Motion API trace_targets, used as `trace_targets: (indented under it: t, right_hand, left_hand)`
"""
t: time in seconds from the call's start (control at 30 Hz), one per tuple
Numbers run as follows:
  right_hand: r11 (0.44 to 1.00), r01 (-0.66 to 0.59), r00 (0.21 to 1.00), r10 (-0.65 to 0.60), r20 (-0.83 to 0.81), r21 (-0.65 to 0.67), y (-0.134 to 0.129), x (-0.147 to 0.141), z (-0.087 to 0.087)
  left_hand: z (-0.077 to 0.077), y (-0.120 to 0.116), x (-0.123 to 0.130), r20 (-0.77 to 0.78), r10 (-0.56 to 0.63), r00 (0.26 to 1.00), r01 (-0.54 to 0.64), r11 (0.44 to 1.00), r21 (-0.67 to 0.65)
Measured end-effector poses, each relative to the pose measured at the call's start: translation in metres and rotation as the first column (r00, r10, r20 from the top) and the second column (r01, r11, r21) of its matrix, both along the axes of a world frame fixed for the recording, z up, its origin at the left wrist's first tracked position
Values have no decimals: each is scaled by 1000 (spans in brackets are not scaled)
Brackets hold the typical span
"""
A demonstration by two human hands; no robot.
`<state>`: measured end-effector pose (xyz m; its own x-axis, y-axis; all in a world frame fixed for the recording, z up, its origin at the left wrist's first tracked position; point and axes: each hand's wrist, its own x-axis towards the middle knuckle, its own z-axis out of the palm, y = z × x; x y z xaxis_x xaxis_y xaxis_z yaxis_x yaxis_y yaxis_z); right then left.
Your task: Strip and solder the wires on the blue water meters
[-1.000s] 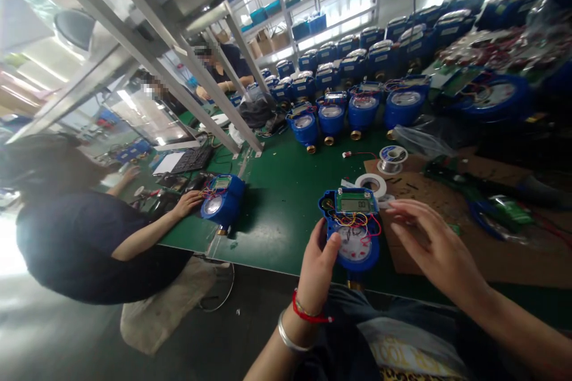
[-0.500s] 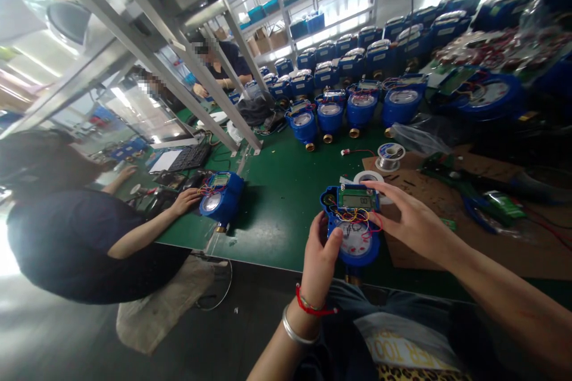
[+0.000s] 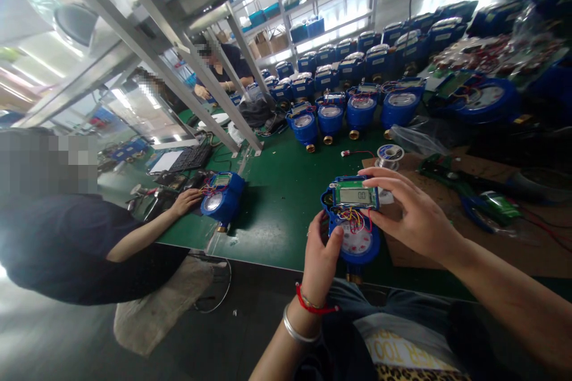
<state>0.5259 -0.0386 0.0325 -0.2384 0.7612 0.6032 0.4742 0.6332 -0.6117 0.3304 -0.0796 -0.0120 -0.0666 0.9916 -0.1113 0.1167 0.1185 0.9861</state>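
Note:
A blue meter [image 3: 361, 255] with a round dial and a brass end stands at the bench's front edge. My left hand [image 3: 322, 250] grips its left side, thumb on the rim of the dial. At the top of the meter sits a green circuit board [image 3: 344, 195] with a lit display reading zeros; my right hand [image 3: 402, 205] holds its right edge between thumb and fingers. Red, yellow and white wires [image 3: 355, 219] run from beneath the board over the dial.
Rows of blue meters [image 3: 330, 118] line the back of the green bench [image 3: 272, 208]. A solder spool [image 3: 389, 156] and green-handled tool [image 3: 456, 181] lie right, on cardboard [image 3: 402, 250]. At left, a person's hand [image 3: 186, 201] touches another meter [image 3: 222, 205]. Metal posts [image 3: 210, 95] rise behind.
The circuit board has shifted slightly left and tilted in my right hand, with its wires now bunched closer below it. The person at the left has turned their head.

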Motion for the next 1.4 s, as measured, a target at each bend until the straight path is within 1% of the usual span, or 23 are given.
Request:
trace_targets:
  t: [0.07, 0.17, 0.27, 0.37, 0.4, 0.47, 0.53, 0.6, 0.67, 0.77, 0.83, 0.93, 1.03, 1.13, 1.23, 1.4]
  right_hand:
    - [998, -1, 999, -2, 33, 65, 1, 1, 6]
    - [992, -10, 998, 1, 70, 123, 5, 1, 11]
    - [989, -25, 996, 11, 91, 149, 11, 1, 12]
    - [986, -61, 992, 43, 115, 158, 16, 1, 11]
    - [985, -75, 991, 56, 123, 157, 17, 2, 11]
    - [985, -91, 989, 73, 127, 144, 19, 3, 10]
    - [989, -84, 991, 70, 112, 124, 20, 5, 7]
    - [992, -67, 993, 57, 99, 103, 20, 7, 4]
    - [995, -50, 994, 41, 96, 84, 19, 8, 2]
    - [998, -12, 996, 7, 91, 57, 18, 8, 0]
    - [999, 23, 997, -25, 78, 36, 17, 8, -1]
    - [997, 76, 996, -76, 36, 5, 15, 7, -3]
    - [995, 103, 995, -103, -2, -5, 12, 5, -2]
    - [995, 99, 995, -99, 10, 22, 8, 3, 1]
    - [997, 51, 998, -53, 42, 65, 4, 0, 6]
    - [995, -10, 986, -7, 168, 100, 9, -2, 9]
  left_hand:
    - [4, 1, -2, -52, 27, 998, -23, 996, 83]
    - [15, 9, -6, -58, 27, 998, -14, 979, 203]
    - [31, 25, -9, -84, -7, 996, 30, 959, 282]
    - [45, 45, -8, -131, -76, 988, 117, 931, 346]
    - [48, 52, -6, -134, -126, 983, 165, 924, 345]
    - [50, 62, -3, -96, -231, 968, 249, 921, 299]
    - [49, 67, 1, -11, -284, 959, 279, 932, 230]
    - [48, 69, 5, 86, -260, 962, 240, 952, 189]
    - [48, 70, 7, 154, -209, 966, 178, 965, 191]
    - [48, 72, 7, 169, -149, 974, 117, 975, 188]
    - [47, 75, 6, 171, -124, 977, 98, 983, 156]
    - [44, 82, 4, 257, -94, 962, 71, 993, 95]
    - [41, 86, 3, 329, -78, 941, 59, 996, 65]
    - [40, 87, 2, 344, -77, 936, 60, 996, 60]
    - [39, 86, 3, 345, -70, 936, 56, 997, 52]
    - [40, 87, 3, 376, -94, 922, 85, 996, 41]
